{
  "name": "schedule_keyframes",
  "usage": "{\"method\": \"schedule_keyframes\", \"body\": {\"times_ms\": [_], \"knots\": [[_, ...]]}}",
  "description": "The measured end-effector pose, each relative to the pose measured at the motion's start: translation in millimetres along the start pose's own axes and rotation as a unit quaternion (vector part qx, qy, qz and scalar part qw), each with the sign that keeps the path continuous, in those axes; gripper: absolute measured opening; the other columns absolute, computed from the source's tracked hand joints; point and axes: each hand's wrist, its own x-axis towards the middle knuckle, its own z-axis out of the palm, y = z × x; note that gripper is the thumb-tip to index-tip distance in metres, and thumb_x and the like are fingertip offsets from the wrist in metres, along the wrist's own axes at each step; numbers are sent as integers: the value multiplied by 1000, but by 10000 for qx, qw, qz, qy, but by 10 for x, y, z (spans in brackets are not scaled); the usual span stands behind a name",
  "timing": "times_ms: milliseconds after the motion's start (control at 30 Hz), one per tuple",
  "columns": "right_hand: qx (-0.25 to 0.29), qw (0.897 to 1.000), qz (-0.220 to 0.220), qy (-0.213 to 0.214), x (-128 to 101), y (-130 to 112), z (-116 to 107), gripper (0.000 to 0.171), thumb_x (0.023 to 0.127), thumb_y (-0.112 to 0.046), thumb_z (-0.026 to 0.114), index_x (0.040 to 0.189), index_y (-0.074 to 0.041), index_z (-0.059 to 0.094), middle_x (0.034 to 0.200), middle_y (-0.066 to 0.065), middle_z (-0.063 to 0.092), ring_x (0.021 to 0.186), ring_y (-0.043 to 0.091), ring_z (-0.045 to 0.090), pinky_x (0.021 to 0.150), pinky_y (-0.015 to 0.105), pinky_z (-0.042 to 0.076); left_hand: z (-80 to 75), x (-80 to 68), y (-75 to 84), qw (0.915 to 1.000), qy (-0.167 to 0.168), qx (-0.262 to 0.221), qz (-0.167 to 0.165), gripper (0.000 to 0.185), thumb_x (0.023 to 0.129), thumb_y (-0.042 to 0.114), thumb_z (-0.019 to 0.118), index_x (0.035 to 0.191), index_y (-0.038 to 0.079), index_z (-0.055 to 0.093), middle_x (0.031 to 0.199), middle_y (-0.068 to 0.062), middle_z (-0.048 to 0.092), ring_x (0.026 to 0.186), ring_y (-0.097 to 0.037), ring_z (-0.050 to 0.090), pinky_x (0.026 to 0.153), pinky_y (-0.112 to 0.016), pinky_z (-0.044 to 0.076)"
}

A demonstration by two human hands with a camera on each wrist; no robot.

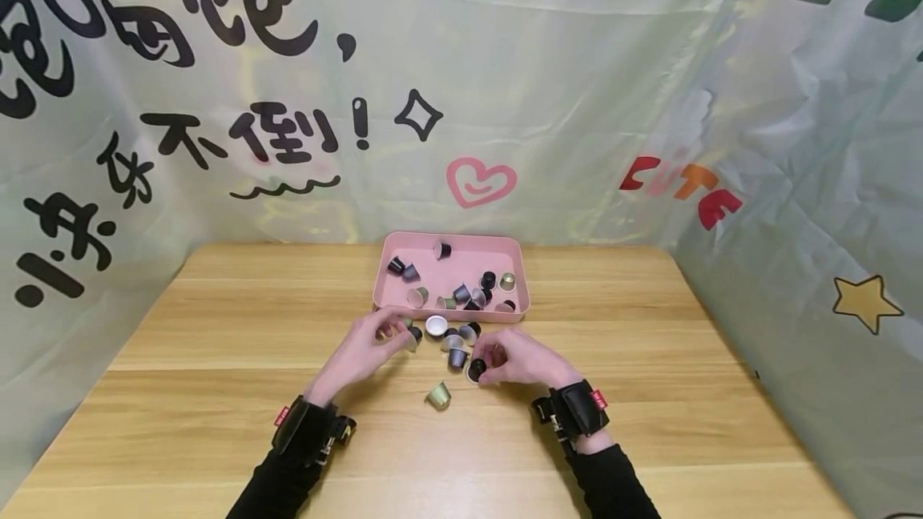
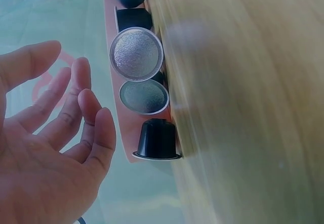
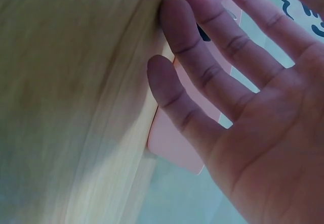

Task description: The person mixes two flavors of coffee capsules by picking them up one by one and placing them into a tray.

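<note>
Several small coffee capsules lie in a loose cluster on the wooden table, in front of a pink tray (image 1: 452,243). My left hand (image 1: 369,349) is at the cluster's left side, beside a dark capsule (image 1: 414,336). In the left wrist view, the left hand (image 2: 61,128) has loosely bent, parted fingers with nothing between them. My right hand (image 1: 522,357) is at the cluster's right side, thumb and forefinger around a black coffee capsule (image 1: 477,368). In the right wrist view, the right hand (image 3: 253,97) shows extended lower fingers; its thumb and forefinger tips are out of frame.
Several more capsules lie scattered inside the tray, such as a black one (image 1: 397,264) at its left. A green capsule (image 1: 439,396) lies on its side nearer the front. A printed cloth (image 1: 562,118) hangs behind and beside the table (image 1: 613,303).
</note>
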Motion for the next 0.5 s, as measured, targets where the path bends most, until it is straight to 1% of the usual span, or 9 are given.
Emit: {"method": "schedule_keyframes", "body": {"times_ms": [100, 267, 500], "knots": [[19, 10000, -38, 27, 0, 3, 0, 18, 80, -10, 83, 93, -12, 70, 78, -3, 63, 70, 6, 53, 65, 19, 47, 3, -2, -5, 10000, -17, 22, 24, 35, 93, 12, 68, 127, 4, 63, 98, -7, 71, 88, -16, 60, 78, -24, 49], [-16, 9999, -56, 111, -2, 1, -1, 18, 80, -12, 83, 93, -12, 71, 78, -3, 64, 70, 5, 54, 64, 19, 47, 1, -7, -6, 10000, 9, 30, 28, 35, 93, 12, 68, 127, 7, 64, 97, -5, 70, 88, -15, 59, 79, -24, 49], [-39, 9995, 72, 304, -8, -5, -3, 19, 80, -12, 83, 94, -11, 71, 82, -4, 69, 73, 3, 59, 69, 19, 51, -1, -11, -7, 9999, 9, 48, 142, 35, 93, 12, 68, 127, 6, 64, 96, -5, 70, 87, -15, 59, 77, -22, 48]]}}
